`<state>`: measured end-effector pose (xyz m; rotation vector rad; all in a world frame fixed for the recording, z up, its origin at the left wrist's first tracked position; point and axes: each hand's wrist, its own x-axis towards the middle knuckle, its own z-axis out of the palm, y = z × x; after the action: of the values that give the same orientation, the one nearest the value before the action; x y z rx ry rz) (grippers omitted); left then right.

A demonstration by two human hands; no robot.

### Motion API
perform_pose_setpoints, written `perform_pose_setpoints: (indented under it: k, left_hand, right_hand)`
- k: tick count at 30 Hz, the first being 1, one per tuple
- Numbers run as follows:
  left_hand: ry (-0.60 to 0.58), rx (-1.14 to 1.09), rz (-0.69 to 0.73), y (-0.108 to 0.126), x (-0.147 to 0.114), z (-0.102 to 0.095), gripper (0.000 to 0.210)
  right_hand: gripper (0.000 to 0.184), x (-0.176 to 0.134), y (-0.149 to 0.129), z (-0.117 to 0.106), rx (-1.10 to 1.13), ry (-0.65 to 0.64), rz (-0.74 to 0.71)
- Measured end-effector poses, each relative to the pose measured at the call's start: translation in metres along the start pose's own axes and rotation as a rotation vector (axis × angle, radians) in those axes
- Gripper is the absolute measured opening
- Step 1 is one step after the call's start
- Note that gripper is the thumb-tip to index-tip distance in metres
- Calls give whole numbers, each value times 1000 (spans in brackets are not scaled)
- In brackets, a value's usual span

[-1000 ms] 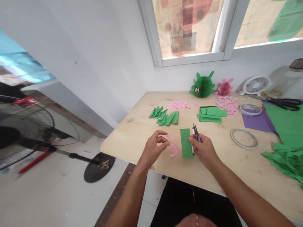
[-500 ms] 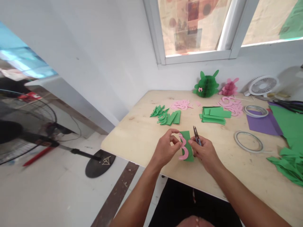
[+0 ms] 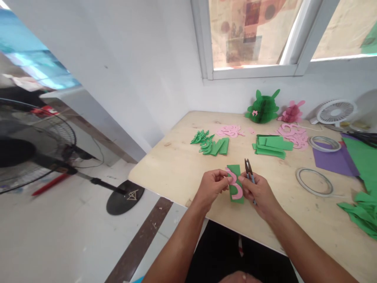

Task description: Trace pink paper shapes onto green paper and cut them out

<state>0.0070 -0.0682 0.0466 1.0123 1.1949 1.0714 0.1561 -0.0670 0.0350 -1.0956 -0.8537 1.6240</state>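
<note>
A curvy pink paper cutout (image 3: 238, 192) lies over a green paper rectangle (image 3: 235, 169) just above the table's front part. My left hand (image 3: 212, 185) pinches the cutout at its left side between thumb and fingers. In my right hand (image 3: 258, 190) is a pair of thread snips (image 3: 249, 167), blades pointing up and away from me. The right thumb and a fingertip also meet the right edge of the green rectangle. How firmly they grip it is hidden.
Green cut shapes (image 3: 203, 141), pink cutouts (image 3: 229, 131) and green strips (image 3: 272, 145) lie beyond my hands. Tape rolls (image 3: 314, 181) and green paper pieces (image 3: 361, 210) are at right. Paper figures (image 3: 263, 110) and a small fan (image 3: 335, 112) stand at the back.
The pink cutout has moved right, further over the green rectangle. My left fingers have drawn closer together on it. The whole view has shifted slightly.
</note>
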Motion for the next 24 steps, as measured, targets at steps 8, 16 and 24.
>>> perform_pose_setpoints:
  k: [8,16,24]
  left_hand:
    - [-8,-13,27,0,2,2,27]
    - [-52,-100,11,-1,1,6,28]
    - [29,-100,75,5,-1,8,24]
  right_hand:
    - [39,0,-1,1,-29,-1,-17]
    - [39,0,2,0,-103,64,-14]
    - [38,-1,-2,3,-111,65,-20]
